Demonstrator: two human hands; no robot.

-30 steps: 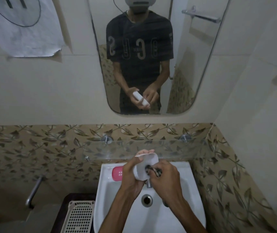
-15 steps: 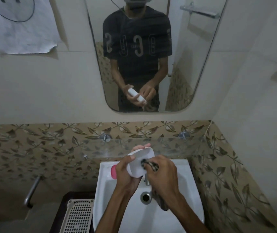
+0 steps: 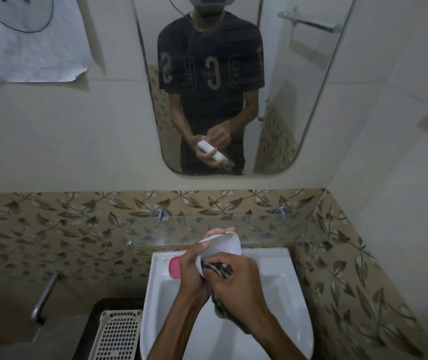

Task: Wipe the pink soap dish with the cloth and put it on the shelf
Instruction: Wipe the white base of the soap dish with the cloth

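Left hand (image 3: 191, 268), lower centre of the frame: one, fingers and thumb curled round a white dish part (image 3: 223, 249), holding it tilted over the basin. Right hand (image 3: 236, 287), just beside it and touching: one, closed round a dark patterned cloth (image 3: 222, 270) bunched against the white part's lower edge; a tail of cloth hangs below the wrist.

Pink soap dish (image 3: 174, 267): one pink piece visible, resting on the left back ledge of the sink (image 3: 283, 287), mostly hidden behind the left hand. Whether the white part belongs to it cannot be told.

Sink: one, white, lower centre; its drain is covered by the forearms.

Glass shelf (image 3: 272, 229): one, clear, running across the middle of the frame above the sink, carried on two round metal mounts (image 3: 161, 213). The white part's upper rim overlaps its front edge in this view.

Mirror (image 3: 298, 100): one, upper centre, reflecting a person in a dark printed T-shirt with both hands at a white object.

Perforated white basket (image 3: 115, 336): one, lower left, beside the sink.

Metal handle (image 3: 44, 297): one, lower left.

Paper sheet (image 3: 26, 48): one, upper left wall.

Leaf-patterned tile band (image 3: 52, 229): behind shelf and sink.
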